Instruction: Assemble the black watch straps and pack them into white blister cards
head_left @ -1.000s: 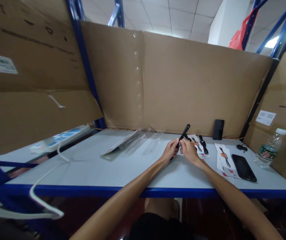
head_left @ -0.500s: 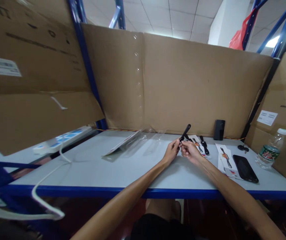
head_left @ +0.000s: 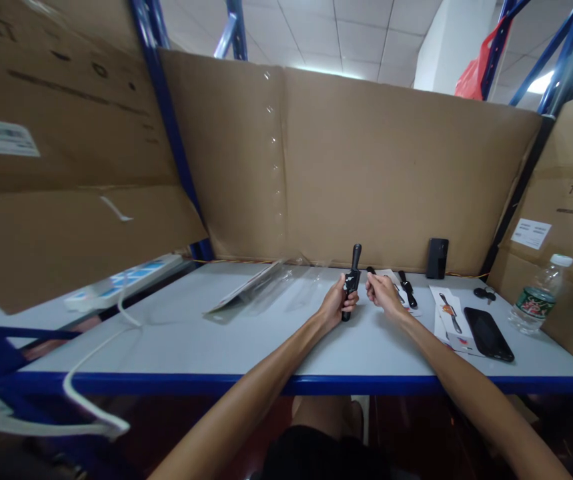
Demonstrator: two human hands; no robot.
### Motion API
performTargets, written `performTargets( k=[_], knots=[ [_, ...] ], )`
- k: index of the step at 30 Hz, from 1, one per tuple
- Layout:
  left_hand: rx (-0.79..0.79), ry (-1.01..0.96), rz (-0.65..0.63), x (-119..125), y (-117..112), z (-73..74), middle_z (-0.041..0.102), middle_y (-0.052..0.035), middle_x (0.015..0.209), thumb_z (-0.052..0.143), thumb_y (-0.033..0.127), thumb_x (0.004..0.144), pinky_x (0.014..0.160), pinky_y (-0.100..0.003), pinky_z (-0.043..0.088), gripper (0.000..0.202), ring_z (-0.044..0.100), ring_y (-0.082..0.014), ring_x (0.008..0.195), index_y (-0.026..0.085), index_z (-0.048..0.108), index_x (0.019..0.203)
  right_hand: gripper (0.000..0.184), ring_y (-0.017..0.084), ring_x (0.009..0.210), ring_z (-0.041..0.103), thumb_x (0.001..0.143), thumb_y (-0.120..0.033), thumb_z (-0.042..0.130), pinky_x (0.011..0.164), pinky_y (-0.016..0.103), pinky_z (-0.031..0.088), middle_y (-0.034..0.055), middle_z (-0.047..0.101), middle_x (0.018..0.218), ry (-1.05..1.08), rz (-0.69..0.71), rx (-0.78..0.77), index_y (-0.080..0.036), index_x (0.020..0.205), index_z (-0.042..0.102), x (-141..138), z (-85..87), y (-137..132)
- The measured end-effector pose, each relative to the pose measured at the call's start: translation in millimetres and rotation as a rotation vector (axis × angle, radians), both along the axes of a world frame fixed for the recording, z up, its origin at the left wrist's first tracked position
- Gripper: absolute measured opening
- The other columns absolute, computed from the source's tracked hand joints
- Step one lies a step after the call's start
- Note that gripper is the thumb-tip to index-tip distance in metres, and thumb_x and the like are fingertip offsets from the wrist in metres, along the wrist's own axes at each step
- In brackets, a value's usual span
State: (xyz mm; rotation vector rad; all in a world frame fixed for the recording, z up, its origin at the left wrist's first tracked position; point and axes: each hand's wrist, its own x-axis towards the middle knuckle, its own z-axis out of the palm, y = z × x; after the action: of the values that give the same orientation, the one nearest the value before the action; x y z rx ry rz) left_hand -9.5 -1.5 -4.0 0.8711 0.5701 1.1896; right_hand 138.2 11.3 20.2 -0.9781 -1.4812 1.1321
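Note:
My left hand point(head_left: 335, 299) is wrapped round a black long-handled tool point(head_left: 356, 257), held nearly upright over the table. Its slim, rounded handle points up. The wider body below bears a small pale mark, and a dark end sticks out under my fingers. Just to the right, apart from the tool, my right hand point(head_left: 382, 292) is closed in a pinch; whatever may be between the fingertips is too small to make out. Behind that hand lie a similar black tool point(head_left: 407, 289) and a partly hidden printed card point(head_left: 397, 280).
On the right are another printed card point(head_left: 450, 313), a black phone point(head_left: 489, 333), keys point(head_left: 485, 294) and a water bottle point(head_left: 536, 297). A dark upright device point(head_left: 437, 259) leans at the back. Clear plastic packaging point(head_left: 266, 290) lies left of my hands; a power strip point(head_left: 126, 280) is farther left.
My hands have parted: the right has drawn off the tool and moved slightly right. In my left hand the tool has turned from slanted to nearly upright, showing its wider body.

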Motion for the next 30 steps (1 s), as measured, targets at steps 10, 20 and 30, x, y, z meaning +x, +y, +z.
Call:
performTargets(
  k=[10,20,30],
  knots=[
    [0.26,0.314,0.157,13.7,-3.9,-8.6,0.048,0.0038,0.062,0.061,0.066,0.082,0.041,-0.016,0.018,0.047,0.036,-0.0071,0.045,0.021,0.05,0.088,0.027,0.006,0.031,0.036,0.086,-0.042,0.061,0.032,0.017,0.016,-0.0056,0.053,0.044,0.002,0.149,-0.248,-0.018,0.075,0.057,-3.6,7.0,-12.4],
    [0.312,0.362,0.18,15.3,-6.3,-8.9,0.047,0.0041,0.06,0.058,0.069,0.084,0.041,-0.017,0.019,0.049,0.036,-0.0083,0.045,0.02,0.054,0.089,0.027,0.006,0.032,0.043,0.082,-0.041,0.066,0.032,0.017,0.022,-0.004,0.058,0.045,0.026,0.182,-0.248,-0.017,0.073,0.058,-0.5,8.4,-13.4],
    [0.319,0.38,0.181,14.3,-7.7,-10.3,0.045,0.0062,0.055,0.056,0.07,0.084,0.04,-0.018,0.017,0.053,0.032,-0.0081,0.042,0.019,0.054,0.099,0.025,0.012,0.032,0.05,0.09,-0.037,0.052,0.035,0.021,0.036,-0.0054,0.056,0.045,-0.287,0.068,0.155,-0.022,0.07,0.049,-3.5,-4.7,-7.3]
  ],
)
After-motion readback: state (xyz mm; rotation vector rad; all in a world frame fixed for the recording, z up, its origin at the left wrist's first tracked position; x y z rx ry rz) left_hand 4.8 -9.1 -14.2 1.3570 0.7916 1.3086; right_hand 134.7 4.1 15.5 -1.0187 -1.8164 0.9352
